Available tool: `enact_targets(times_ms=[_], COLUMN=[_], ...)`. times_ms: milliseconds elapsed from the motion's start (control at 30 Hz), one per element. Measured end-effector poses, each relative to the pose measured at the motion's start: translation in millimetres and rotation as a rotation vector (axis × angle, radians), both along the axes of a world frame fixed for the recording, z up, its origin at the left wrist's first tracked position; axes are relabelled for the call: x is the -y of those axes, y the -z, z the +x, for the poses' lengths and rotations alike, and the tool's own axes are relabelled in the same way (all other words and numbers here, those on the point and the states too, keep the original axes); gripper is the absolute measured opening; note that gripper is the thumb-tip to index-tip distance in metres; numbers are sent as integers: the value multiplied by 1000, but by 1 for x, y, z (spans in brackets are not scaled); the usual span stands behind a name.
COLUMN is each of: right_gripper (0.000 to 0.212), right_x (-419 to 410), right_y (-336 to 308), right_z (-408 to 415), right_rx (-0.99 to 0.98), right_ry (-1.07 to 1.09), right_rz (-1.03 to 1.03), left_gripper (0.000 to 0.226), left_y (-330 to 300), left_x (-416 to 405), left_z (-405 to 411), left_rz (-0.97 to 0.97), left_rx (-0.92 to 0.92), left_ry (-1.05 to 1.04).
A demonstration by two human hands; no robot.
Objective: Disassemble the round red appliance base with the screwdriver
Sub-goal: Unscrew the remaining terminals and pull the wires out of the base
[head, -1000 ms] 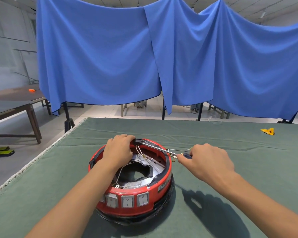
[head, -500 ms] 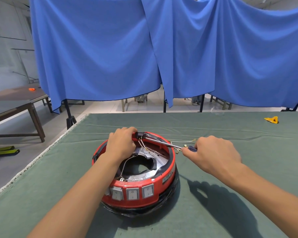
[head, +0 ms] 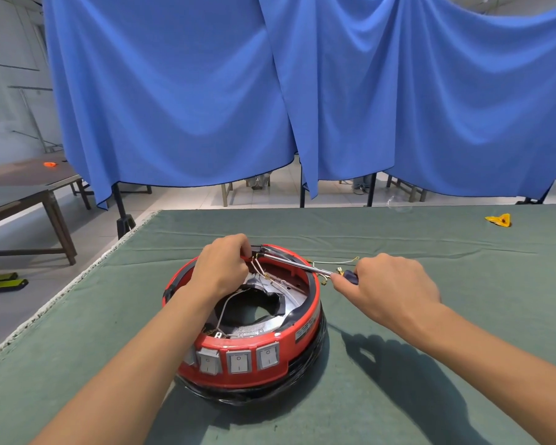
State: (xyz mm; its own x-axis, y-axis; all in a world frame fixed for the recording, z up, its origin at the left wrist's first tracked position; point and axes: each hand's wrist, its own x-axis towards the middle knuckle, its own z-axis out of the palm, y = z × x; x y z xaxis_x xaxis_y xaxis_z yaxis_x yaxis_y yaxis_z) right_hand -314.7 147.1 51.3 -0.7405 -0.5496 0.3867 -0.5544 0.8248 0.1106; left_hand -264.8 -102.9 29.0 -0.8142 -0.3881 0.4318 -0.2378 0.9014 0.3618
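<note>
While red appliance base [head: 247, 345] sits on near worktop [head: 430, 316], left hand [head: 220, 271] grips far rim; right hand [head: 389, 285] clenches screwdriver [head: 297, 266], shaft running right-to-left, tip at far rim beside left hand.

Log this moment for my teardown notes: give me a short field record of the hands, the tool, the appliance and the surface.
surface: green cloth-covered table
appliance: round red appliance base, open on top, wires and metal plate exposed, three rocker switches facing the person
left hand: left hand grips the far rim by a small black part
right hand: right hand holds the screwdriver handle
tool: screwdriver, shaft lying across the far rim, tip at the black part
elsewhere: yellow object at far right
</note>
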Motion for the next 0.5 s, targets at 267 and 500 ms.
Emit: enact_targets(times_ms=[267, 500], right_gripper=[57, 61], right_x=[-4, -9], right_y=[-2, 0], right_z=[-14, -18], right_rx=[-88, -121], right_ry=[-65, -60], right_rz=[103, 99], left_gripper=[23, 22], left_y=[3, 3], left_x=[2, 2], left_z=[-3, -4], left_rz=[-15, -5], left_rx=[21, 33], left_ry=[-30, -40])
